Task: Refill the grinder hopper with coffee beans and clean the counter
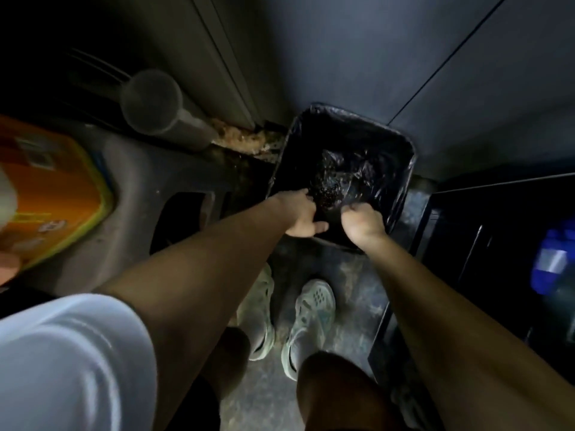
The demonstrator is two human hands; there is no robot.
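Hands above a floor-standing waste bin (401, 157) lined with a black bag (367, 169). Left hand (300, 217) is spread, palm down, over the bin's near rim; right hand (362, 220) is curled into a loose fist beside it. Dark grains, possibly coffee beans (326, 194), lie in the bag. Shoes (308, 318) stand on the floor below.

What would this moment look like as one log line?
scene: floor, dim | left hand: over lined bin, open | right hand: over bin, curled, contents unclear | in bin: dark bits
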